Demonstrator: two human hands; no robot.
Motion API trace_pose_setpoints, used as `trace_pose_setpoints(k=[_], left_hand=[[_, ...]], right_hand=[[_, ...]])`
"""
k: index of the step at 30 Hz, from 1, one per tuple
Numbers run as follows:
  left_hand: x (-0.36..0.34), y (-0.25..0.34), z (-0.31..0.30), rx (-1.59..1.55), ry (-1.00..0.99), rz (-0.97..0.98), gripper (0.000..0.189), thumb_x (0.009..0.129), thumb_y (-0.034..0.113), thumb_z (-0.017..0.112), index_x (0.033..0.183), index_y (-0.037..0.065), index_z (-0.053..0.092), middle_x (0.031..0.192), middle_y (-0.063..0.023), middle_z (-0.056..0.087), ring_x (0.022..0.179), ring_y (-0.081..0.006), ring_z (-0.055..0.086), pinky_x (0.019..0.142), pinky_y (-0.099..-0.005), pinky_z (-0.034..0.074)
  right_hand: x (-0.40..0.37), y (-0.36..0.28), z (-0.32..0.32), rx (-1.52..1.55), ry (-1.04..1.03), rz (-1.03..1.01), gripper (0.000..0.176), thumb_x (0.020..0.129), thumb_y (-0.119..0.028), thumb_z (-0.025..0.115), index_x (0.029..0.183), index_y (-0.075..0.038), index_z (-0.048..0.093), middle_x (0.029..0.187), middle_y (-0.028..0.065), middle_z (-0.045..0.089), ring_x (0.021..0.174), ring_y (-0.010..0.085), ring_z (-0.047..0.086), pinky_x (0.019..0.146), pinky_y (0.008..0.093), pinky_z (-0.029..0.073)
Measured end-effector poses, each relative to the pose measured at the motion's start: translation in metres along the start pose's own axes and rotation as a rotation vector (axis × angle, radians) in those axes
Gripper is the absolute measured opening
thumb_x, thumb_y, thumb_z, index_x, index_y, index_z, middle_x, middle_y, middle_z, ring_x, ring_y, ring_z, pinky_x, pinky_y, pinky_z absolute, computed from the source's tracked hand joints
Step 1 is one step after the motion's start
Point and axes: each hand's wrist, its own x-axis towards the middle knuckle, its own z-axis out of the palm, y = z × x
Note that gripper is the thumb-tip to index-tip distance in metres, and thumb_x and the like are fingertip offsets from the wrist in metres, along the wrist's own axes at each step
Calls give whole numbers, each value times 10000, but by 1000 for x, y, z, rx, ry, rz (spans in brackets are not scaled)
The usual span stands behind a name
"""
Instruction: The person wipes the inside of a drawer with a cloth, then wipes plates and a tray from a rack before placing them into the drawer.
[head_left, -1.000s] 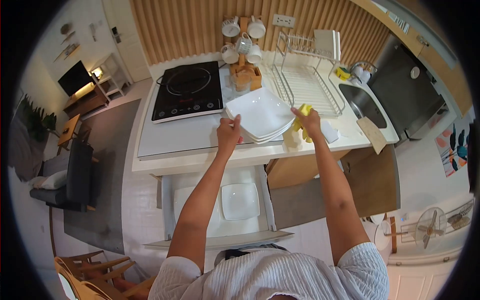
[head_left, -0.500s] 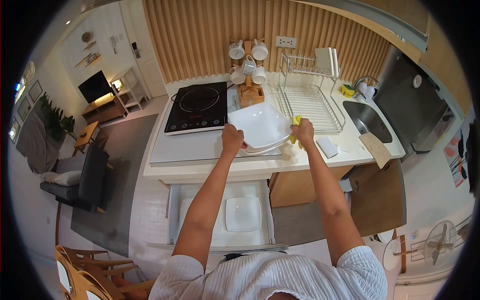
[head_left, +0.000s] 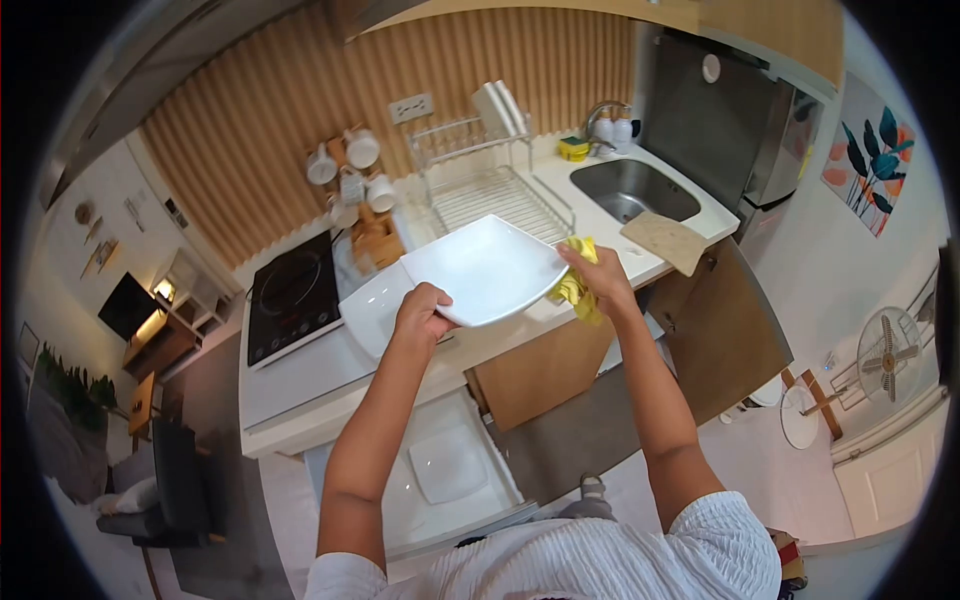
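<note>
A white square plate [head_left: 485,270] is held up, tilted, above the counter's front edge. My left hand [head_left: 425,314] grips its near left corner, thumb on top. At the right corner, my right hand [head_left: 600,278] is closed around a yellow cloth [head_left: 577,292] that touches the plate's rim. Partly hidden below and left of the held plate, more white dishware [head_left: 370,312] rests on the counter. Below my left forearm, the pulled-out drawer [head_left: 395,535] contains another square white plate [head_left: 447,467].
A black induction cooktop [head_left: 295,290] is at the left, near a mug rack [head_left: 375,240]. Behind the plate stands a wire dish rack [head_left: 490,200]. The sink [head_left: 640,190] lies to the right, with a beige board [head_left: 665,240] at its edge. A cabinet door [head_left: 725,325] hangs open.
The view has turned to the right. The top plate has been lifted off the dishware beneath and moved right, with both hands and the yellow cloth still on it.
</note>
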Motion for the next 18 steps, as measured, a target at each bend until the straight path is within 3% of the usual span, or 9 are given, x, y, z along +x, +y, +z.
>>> trace_pose_setpoints(k=[4, 6, 8, 10, 11, 13, 14, 16, 18], left_hand=[[74, -18, 103, 111, 42, -42, 571, 612, -112, 381, 1183, -118, 387, 1153, -286, 454, 1028, -493, 493, 772, -683, 411], [113, -32, 168, 143, 86, 215, 537, 623, -103, 381, 1159, -129, 396, 1098, -283, 490, 947, -511, 524, 739, -696, 409], [182, -52, 223, 203, 177, 453, 428, 685, -63, 410, 1108, -133, 428, 1080, -301, 510, 908, -489, 560, 787, -631, 430], [208, -57, 276, 881, 403, 686, 458, 696, -58, 445, 1152, -86, 412, 1066, -287, 529, 890, -442, 583, 741, -493, 496], [219, -62, 293, 881, 396, 688, 458, 696, -58, 445, 1152, -86, 412, 1066, -287, 529, 890, -442, 583, 741, -493, 496], [240, -71, 327, 1273, 387, 1081, 534, 703, -37, 511, 1219, -30, 376, 1042, -265, 543, 839, -410, 596, 675, -438, 519], [244, -73, 341, 1267, 375, 1088, 534, 703, -37, 511, 1219, -30, 376, 1042, -265, 543, 839, -410, 596, 675, -438, 519], [247, -75, 350, 1511, 252, 1390, 552, 715, -19, 535, 1236, -8, 353, 1018, -252, 546, 792, -389, 603, 662, -432, 522], [246, -76, 354, 1586, 208, 1454, 549, 720, -28, 533, 1241, 10, 366, 1032, -232, 549, 786, -369, 610, 662, -420, 528]], right_hand=[[4, 38, -104, 388, 172, 46, 333, 884, -350, 569, 943, -23, 552, 772, 12, 567, 593, 82, 531, 459, 234, 426], [-2, 61, -157, 527, 143, 85, 363, 911, -396, 498, 964, -38, 525, 790, 17, 565, 636, 99, 551, 489, 255, 455], [-18, 79, -206, 564, 81, 195, 326, 937, -367, 434, 951, -51, 514, 772, 41, 568, 654, 142, 572, 522, 289, 481], [-29, 106, -248, 719, 12, 277, 331, 943, -337, 406, 1020, -26, 489, 910, 106, 586, 772, 208, 604, 584, 331, 515], [-34, 111, -263, 718, 41, 322, 321, 942, -315, 396, 1043, -19, 470, 929, 122, 581, 774, 222, 604, 592, 338, 519], [-43, 113, -291, 655, 78, 330, 292, 943, -240, 405, 1117, -6, 419, 961, 146, 568, 796, 236, 603, 625, 355, 528], [-45, 107, -304, 654, 86, 320, 292, 943, -240, 405, 1117, -6, 419, 961, 146, 568, 796, 236, 603, 625, 355, 528], [-51, 102, -319, 600, 101, 248, 245, 911, -123, 476, 1122, -17, 412, 943, 113, 558, 752, 192, 598, 613, 315, 522], [-39, 110, -333, 636, 124, 253, 266, 908, -99, 498, 1148, -1, 439, 958, 107, 574, 799, 187, 602, 646, 333, 533]])
